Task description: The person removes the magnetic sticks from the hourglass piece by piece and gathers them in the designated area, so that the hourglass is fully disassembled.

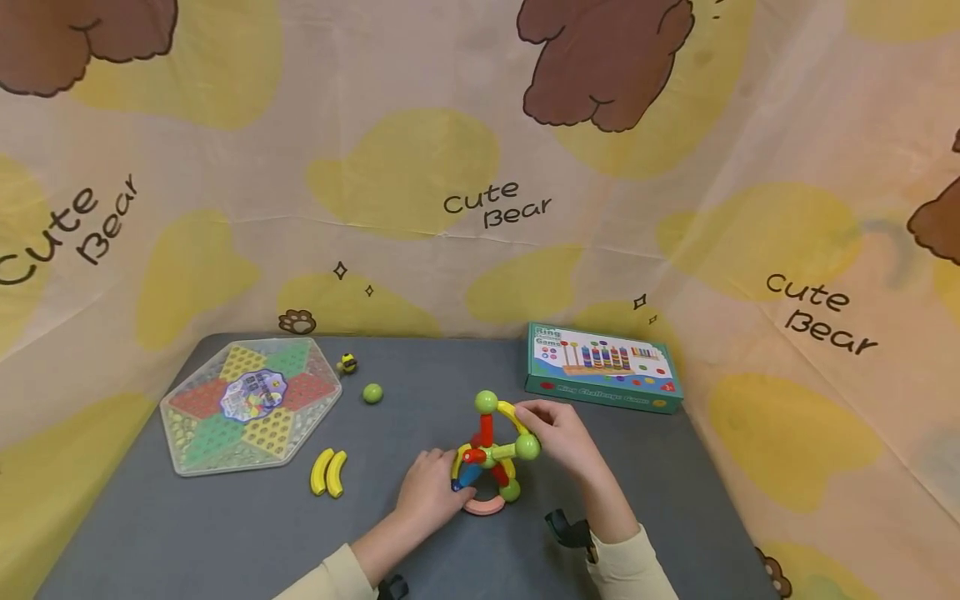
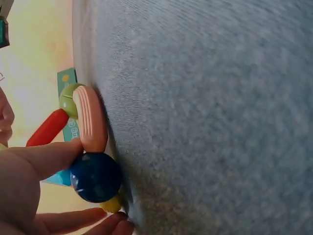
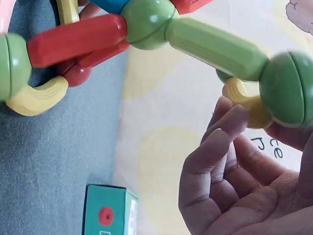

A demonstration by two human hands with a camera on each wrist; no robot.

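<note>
A toy of coloured rods and balls stands on the table, with a green ball (image 3: 149, 22) at its hub. My left hand (image 1: 429, 490) grips the base at a blue ball (image 2: 96, 177), thumb on one side and fingers on the other. A pink curved rod (image 2: 92, 120) runs from that ball along the tabletop. At the upper right, my right hand (image 1: 558, 433) pinches a yellow curved rod (image 1: 512, 414). This rod spans the top green ball (image 1: 486, 402), on an upright red rod (image 1: 487, 431), and the right green ball (image 1: 528, 447), on a light green rod (image 3: 215, 46).
Left of the toy lie two loose yellow curved rods (image 1: 327, 473). Behind them is a hexagonal game board (image 1: 300, 450), with a loose green ball (image 1: 372, 393) and a small bee figure (image 1: 347, 363) beside it. A green game box (image 1: 604, 367) lies at the back right.
</note>
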